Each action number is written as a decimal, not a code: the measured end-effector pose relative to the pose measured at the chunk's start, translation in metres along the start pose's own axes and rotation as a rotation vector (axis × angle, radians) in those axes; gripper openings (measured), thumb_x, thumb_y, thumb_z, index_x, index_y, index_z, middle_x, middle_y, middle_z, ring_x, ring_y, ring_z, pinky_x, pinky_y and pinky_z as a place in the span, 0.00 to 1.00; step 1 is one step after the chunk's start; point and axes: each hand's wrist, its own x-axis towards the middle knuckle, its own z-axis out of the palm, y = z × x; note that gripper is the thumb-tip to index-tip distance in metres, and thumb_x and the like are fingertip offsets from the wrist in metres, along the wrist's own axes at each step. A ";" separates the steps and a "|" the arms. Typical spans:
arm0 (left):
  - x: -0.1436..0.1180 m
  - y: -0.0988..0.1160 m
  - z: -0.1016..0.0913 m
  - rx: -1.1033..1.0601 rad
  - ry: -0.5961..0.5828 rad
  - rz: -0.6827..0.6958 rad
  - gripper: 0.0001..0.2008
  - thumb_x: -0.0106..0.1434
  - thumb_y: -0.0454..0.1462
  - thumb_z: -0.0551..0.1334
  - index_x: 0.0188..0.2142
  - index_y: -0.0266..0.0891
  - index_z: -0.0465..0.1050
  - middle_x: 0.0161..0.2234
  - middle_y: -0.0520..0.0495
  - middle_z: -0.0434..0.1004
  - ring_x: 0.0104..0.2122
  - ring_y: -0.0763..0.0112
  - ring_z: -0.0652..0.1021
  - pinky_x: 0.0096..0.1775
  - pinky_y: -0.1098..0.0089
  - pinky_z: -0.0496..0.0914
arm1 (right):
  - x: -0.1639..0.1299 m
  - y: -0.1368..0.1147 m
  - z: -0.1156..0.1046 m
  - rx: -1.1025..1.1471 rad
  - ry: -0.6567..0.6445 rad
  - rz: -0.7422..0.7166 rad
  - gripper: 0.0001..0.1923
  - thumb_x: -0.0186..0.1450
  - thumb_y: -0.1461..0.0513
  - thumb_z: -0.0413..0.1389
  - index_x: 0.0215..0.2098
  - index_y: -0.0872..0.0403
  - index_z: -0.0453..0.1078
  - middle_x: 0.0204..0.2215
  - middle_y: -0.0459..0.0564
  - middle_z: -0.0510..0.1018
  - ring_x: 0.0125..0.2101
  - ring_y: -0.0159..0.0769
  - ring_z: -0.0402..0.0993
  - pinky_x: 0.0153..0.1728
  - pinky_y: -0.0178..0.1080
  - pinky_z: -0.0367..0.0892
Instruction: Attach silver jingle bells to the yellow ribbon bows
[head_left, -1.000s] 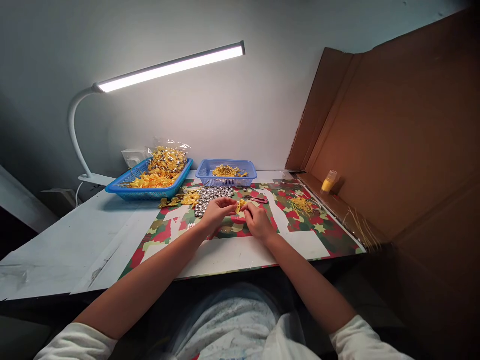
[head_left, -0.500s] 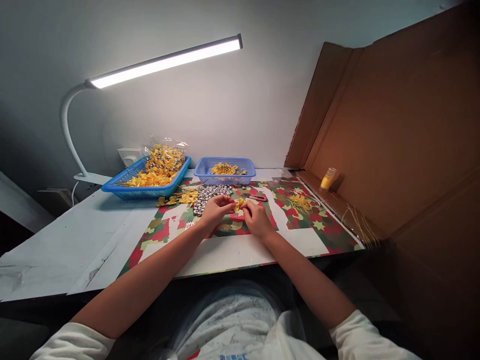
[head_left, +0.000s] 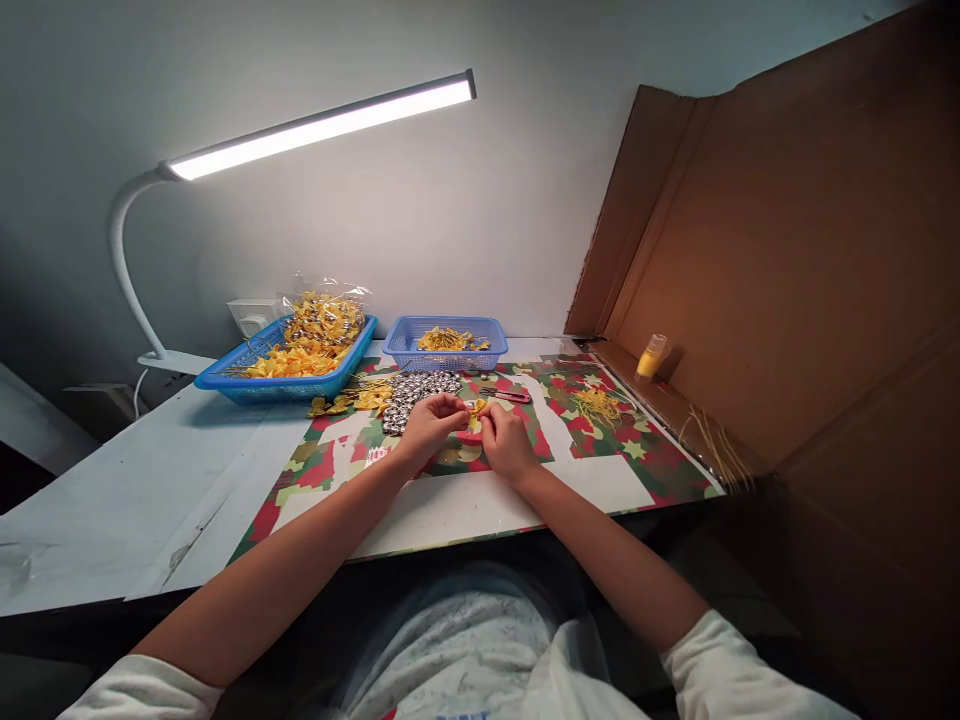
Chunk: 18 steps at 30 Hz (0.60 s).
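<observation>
I see the big blue tray (head_left: 225,379) far left. My left hand (head_left: 427,425) and right hand (head_left: 504,442) meet over the patterned mat (head_left: 637,455), fingers pinched closed together on one small yellow ribbon piece (head_left: 475,408).

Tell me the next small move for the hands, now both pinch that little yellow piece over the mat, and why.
Probably keep the left hand steady and let the right hand finish working the yellow piece. It sits pinched between both sets of fingertips above the patterned mat, and nothing else is in either grip.
</observation>
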 end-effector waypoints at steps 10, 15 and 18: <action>-0.001 0.001 0.002 -0.038 0.017 0.044 0.22 0.37 0.43 0.73 0.23 0.38 0.61 0.19 0.58 0.68 0.21 0.78 0.71 0.29 0.73 0.73 | -0.002 -0.003 -0.001 0.075 -0.016 0.049 0.08 0.63 0.64 0.43 0.28 0.52 0.60 0.20 0.45 0.67 0.21 0.34 0.63 0.24 0.35 0.54; -0.001 -0.002 0.002 -0.017 0.022 0.067 0.22 0.40 0.45 0.72 0.23 0.38 0.61 0.19 0.58 0.66 0.20 0.78 0.70 0.28 0.72 0.73 | -0.003 -0.004 0.001 0.081 -0.009 0.073 0.07 0.63 0.64 0.43 0.29 0.52 0.61 0.20 0.44 0.67 0.21 0.34 0.63 0.25 0.35 0.54; -0.001 -0.004 0.001 -0.016 0.020 0.079 0.22 0.40 0.45 0.72 0.23 0.38 0.60 0.19 0.58 0.66 0.20 0.79 0.70 0.29 0.73 0.72 | -0.003 -0.004 0.002 0.070 0.003 0.090 0.07 0.62 0.65 0.43 0.29 0.52 0.61 0.20 0.45 0.68 0.22 0.35 0.64 0.26 0.35 0.55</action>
